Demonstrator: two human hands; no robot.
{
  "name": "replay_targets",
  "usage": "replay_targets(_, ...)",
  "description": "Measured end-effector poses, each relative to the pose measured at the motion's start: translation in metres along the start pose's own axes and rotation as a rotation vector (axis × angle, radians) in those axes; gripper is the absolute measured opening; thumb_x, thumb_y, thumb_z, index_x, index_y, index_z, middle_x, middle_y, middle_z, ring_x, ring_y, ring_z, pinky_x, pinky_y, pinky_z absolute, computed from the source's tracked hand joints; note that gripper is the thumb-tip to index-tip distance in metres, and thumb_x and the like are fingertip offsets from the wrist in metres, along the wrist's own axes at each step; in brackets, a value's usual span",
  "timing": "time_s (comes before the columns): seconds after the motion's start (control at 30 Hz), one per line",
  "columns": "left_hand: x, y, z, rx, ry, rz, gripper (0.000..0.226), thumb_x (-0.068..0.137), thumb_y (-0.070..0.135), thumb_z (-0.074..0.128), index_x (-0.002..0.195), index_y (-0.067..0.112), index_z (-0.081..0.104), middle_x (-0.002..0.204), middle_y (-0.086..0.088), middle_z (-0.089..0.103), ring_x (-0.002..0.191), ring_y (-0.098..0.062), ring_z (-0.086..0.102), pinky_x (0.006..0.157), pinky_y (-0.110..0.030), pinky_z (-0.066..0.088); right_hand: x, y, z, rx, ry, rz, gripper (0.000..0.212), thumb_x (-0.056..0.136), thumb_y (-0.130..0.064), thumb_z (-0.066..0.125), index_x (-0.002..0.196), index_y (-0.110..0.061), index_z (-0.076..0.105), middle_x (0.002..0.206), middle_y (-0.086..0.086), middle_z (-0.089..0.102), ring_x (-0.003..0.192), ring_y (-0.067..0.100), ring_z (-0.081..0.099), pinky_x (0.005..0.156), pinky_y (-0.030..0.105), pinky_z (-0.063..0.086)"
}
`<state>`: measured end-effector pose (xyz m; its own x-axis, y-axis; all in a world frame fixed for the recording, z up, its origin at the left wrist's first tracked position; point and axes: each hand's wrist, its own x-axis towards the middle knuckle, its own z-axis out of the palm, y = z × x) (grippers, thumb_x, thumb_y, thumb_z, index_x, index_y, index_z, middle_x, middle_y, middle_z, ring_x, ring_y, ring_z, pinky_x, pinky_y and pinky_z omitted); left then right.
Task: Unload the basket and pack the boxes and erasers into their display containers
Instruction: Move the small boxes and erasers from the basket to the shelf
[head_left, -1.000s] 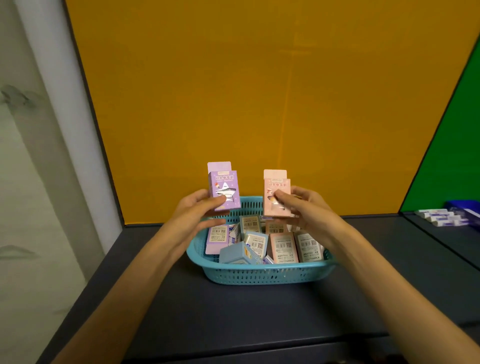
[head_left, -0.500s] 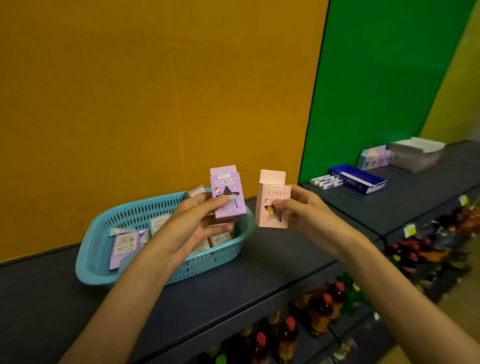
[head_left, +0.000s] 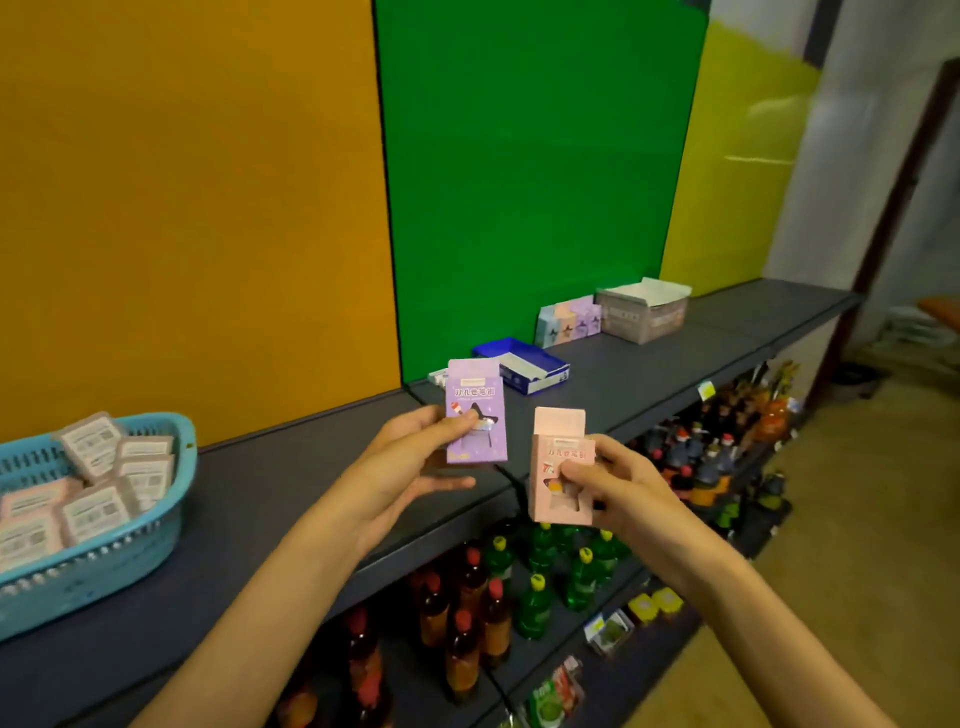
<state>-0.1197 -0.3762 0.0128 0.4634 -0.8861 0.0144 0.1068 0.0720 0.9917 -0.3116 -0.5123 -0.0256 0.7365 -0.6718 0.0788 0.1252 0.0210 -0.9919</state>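
Boxes — two held upright: left hand (head_left: 410, 467) pinches purple box (head_left: 476, 410), right hand (head_left: 618, 486) pink box (head_left: 561, 467) — above dark shelf (head_left: 291, 483); basket (head_left: 104, 561) left.

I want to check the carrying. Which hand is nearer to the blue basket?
Left. The left hand, holding the purple box, is closer to the blue basket at the shelf's left end; the right hand with the pink box is farther right.

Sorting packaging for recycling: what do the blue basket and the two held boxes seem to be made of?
Blue basket: apparently moulded plastic, slightly glossy, with slotted walls. Purple box in the left hand and pink box in the right hand: likely thin printed cardboard, matte, with folded top flaps and cut-out windows.
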Motion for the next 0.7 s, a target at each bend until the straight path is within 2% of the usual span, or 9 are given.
replay_targets(0.13, 0.037, -0.023, 0.063, 0.084, -0.003, -0.037, 0.024, 0.094, 0.023, 0.066, 0.114, 0.010, 0.070, 0.108, -0.008, 0.075, 0.098, -0.022, 0.072, 0.074, -0.039, 0.062, -0.006, 0.007, -0.073, -0.026, 0.056, 0.000, 0.024, 0.092, -0.004, 0.063, 0.115, -0.002, 0.061, 0.092, 0.007, 0.074, 0.083, 0.017, 0.071, 0.071, 0.036, 0.058)
replay_targets(0.27, 0.080, -0.034, 0.108, 0.155, -0.005, -0.047, 0.024, 0.093, 0.020, 0.067, 0.115, 0.011, 0.067, 0.107, -0.006, 0.076, 0.095, -0.022, 0.073, 0.076, -0.044, 0.062, 0.006, 0.010, -0.135, -0.097, 0.097, 0.004, 0.022, 0.092, -0.007, 0.066, 0.114, -0.006, 0.061, 0.097, 0.009, 0.076, 0.089, 0.022, 0.072, 0.082, 0.046, 0.059)
replay_targets(0.37, 0.117, -0.036, 0.132, 0.227, 0.028, 0.003, 0.023, 0.091, 0.018, 0.067, 0.113, 0.012, 0.066, 0.101, -0.005, 0.077, 0.089, -0.019, 0.074, 0.067, -0.032, 0.061, 0.027, 0.011, -0.173, -0.109, 0.109, 0.003, 0.021, 0.091, -0.006, 0.066, 0.112, -0.007, 0.061, 0.102, 0.010, 0.076, 0.092, 0.022, 0.073, 0.078, 0.035, 0.059)
replay_targets(0.43, 0.145, -0.038, 0.145, 0.272, 0.053, 0.033, 0.021, 0.090, 0.016, 0.067, 0.110, 0.011, 0.066, 0.097, -0.003, 0.077, 0.085, -0.015, 0.072, 0.065, -0.024, 0.056, 0.046, 0.014, -0.196, -0.122, 0.105, 0.006, 0.022, 0.091, -0.006, 0.067, 0.112, -0.007, 0.061, 0.102, 0.008, 0.076, 0.093, 0.022, 0.073, 0.079, 0.034, 0.057)
replay_targets(0.6, 0.223, -0.050, 0.162, 0.307, 0.087, 0.089, 0.026, 0.086, 0.013, 0.072, 0.111, 0.012, 0.066, 0.100, 0.002, 0.077, 0.093, -0.014, 0.072, 0.074, -0.022, 0.055, 0.112, 0.015, -0.254, -0.229, 0.063, -0.010, 0.027, 0.088, -0.003, 0.070, 0.113, -0.007, 0.062, 0.104, 0.010, 0.075, 0.094, 0.024, 0.073, 0.077, 0.028, 0.055)
replay_targets(0.7, 0.272, -0.053, 0.165, 0.338, 0.118, 0.105, 0.031, 0.083, 0.011, 0.076, 0.113, 0.014, 0.066, 0.102, 0.002, 0.077, 0.089, -0.007, 0.072, 0.065, -0.012, 0.051, 0.166, 0.010, -0.290, -0.322, 0.063, -0.021, 0.028, 0.084, -0.002, 0.075, 0.109, -0.009, 0.064, 0.102, 0.009, 0.075, 0.093, 0.023, 0.073, 0.076, 0.031, 0.057)
